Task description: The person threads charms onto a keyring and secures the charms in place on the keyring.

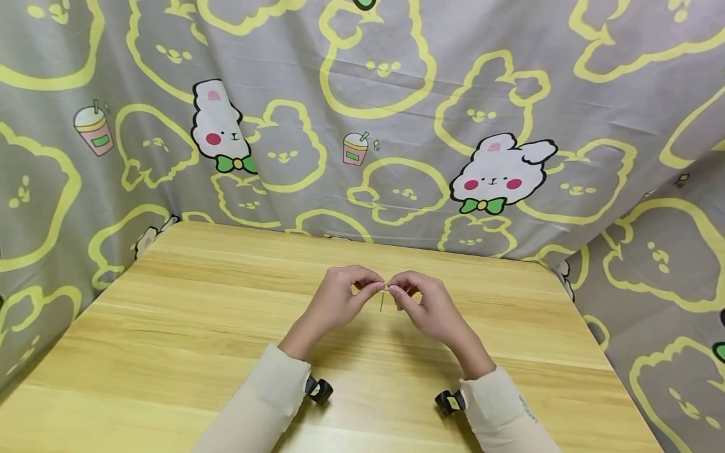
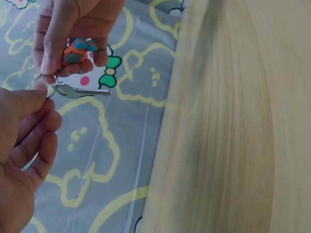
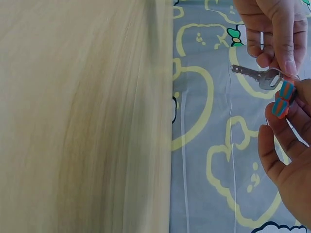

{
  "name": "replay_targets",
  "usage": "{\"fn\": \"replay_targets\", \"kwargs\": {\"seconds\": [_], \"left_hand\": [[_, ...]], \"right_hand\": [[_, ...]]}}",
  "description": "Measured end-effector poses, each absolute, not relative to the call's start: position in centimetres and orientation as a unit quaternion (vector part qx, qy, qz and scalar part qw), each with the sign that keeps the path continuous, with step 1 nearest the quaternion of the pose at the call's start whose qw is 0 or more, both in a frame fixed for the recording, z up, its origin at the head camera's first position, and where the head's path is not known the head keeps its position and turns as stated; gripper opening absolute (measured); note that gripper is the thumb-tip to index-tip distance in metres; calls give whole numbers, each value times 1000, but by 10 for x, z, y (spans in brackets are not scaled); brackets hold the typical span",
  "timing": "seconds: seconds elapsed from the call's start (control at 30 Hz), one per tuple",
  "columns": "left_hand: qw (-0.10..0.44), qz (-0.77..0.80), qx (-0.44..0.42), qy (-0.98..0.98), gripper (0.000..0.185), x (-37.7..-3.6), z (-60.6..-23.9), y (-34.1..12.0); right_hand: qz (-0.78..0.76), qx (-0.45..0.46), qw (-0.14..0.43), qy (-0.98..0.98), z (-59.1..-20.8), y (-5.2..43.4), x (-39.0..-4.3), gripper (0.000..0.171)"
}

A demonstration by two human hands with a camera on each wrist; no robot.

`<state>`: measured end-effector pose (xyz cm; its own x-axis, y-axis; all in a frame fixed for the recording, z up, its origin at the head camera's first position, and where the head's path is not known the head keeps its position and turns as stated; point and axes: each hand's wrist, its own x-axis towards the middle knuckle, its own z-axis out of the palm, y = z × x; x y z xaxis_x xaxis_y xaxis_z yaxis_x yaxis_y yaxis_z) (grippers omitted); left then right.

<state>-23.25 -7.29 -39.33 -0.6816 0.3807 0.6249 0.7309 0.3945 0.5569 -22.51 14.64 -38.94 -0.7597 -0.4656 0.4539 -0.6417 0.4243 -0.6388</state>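
Above the counter (image 1: 170,327), a key (image 2: 80,91) on its ring (image 2: 44,83) is pinched by the left hand (image 1: 340,299); an orange-blue charm (image 3: 283,99) is clamped by the right hand (image 1: 425,305), close beside the key. Whether the charm is joined to the ring cannot be told; behind the counter a curtain (image 1: 396,94) is hung
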Motion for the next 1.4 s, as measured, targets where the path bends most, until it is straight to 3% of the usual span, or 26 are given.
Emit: {"fn": "replay_targets", "kwargs": {"seconds": [0.43,0.67,0.93,1.27,1.4], "left_hand": [[140,-540,-242,-794,12,-229,-393,-69],[131,-568,-229,-779,12,-231,-398,-67],[130,-552,-266,-780,12,-231,-393,-69],[182,-451,-336,-807,7,-236,-389,-76],[151,-475,-306,-811,5,-235,-390,-74]], "right_hand": [[432,348,118,-824,-396,141,-226,8],[430,348,135,-822,-398,139,-225,7],[426,358,122,-822,-395,141,-225,11],[415,348,115,-833,-393,143,-225,10],[416,342,122,-834,-393,146,-227,9]]}}
